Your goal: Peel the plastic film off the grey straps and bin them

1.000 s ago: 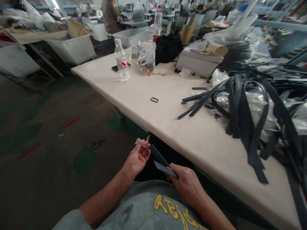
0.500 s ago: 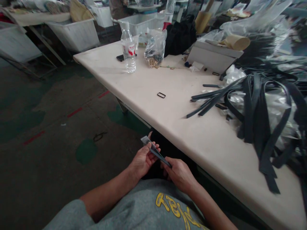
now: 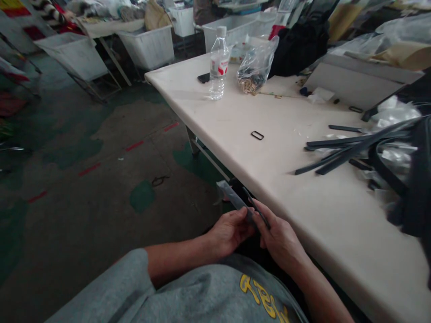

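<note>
Both of my hands are close together in front of my shirt, beside the table's near edge. My left hand (image 3: 229,232) pinches a flat grey strip (image 3: 232,196) between thumb and fingers; its far end looks translucent, like thin plastic. My right hand (image 3: 282,233) is closed on a narrow dark strap (image 3: 256,207) seen edge-on. Whether the strip and the strap are one folded piece, I cannot tell. On the table lies a black rectangular ring buckle (image 3: 257,135), apart from my hands.
A pale table (image 3: 283,157) runs along my right. On it are a water bottle (image 3: 218,67), a phone (image 3: 203,78), a plastic bag of small metal parts (image 3: 251,78), a black bag (image 3: 301,47), a box (image 3: 353,80) and piled dark straps (image 3: 357,148). White bins (image 3: 148,47) stand beyond.
My view has swung left, so things sit further right in the picture. The strip's end now reaches further beyond my left fingers, and a dark strap end sticks up from my right hand.
</note>
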`<state>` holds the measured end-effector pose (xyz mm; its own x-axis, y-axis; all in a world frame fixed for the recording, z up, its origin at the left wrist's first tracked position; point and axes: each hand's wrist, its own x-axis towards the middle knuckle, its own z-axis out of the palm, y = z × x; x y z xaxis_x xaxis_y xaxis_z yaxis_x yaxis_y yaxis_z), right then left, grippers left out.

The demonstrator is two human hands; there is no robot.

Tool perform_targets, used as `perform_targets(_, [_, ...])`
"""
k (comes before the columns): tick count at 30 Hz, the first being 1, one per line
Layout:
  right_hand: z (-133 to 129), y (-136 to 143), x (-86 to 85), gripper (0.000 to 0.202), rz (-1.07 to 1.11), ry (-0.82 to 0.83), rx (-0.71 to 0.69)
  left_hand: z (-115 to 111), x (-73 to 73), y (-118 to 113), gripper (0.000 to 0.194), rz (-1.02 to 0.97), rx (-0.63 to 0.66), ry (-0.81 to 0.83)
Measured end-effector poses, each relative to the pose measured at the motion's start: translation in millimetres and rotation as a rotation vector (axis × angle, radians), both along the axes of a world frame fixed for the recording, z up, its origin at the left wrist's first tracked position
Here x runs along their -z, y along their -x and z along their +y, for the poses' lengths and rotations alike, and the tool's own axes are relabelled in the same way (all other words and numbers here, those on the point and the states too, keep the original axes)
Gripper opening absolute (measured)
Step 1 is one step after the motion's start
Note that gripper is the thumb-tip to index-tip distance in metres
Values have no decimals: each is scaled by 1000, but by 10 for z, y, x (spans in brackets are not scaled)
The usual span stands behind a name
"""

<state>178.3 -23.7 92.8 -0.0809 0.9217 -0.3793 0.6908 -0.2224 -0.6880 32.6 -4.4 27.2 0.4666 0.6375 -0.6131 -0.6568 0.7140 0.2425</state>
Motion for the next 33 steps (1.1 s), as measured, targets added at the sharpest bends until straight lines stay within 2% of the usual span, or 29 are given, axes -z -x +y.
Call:
perform_targets(3, [-23, -108, -100, 55, 61, 35, -16, 100, -4, 59, 16, 95, -128, 39])
perform_targets(5, [-73, -219, -162, 52, 19, -3, -39, 138, -7, 87, 16, 124, -174, 67])
perform_targets(9, [-22, -181, -93, 51, -218, -167, -128, 48, -31, 5, 10, 66, -78, 40])
perform_targets(12, [71, -58, -7, 51, -275, -201, -132, 21, -32, -52, 10, 35, -27, -16])
perform_targets(17, [-31, -227, -174, 50, -148, -131, -78, 139, -21, 10, 12, 113, -179, 40])
perform_targets(20, [-53, -247, -195, 50, -233, -178, -109, 75, -52, -43, 13, 67, -95, 35])
perform_targets(23, [1, -135, -84, 50, -300, -198, -117, 8, -88, -115, 18, 30, 4, -15])
perform_targets(25, [-1, -110, -51, 50, -270, -188, -109, 38, -94, -106, 17, 77, -28, -15])
perform_targets(29, [-105, -220, -147, 48, -177, -154, -108, 121, -58, -34, 11, 144, -148, 40])
perform_targets(33, [-82, -187, -93, 48, -254, -204, -134, 14, -12, -107, 12, 47, -3, -16])
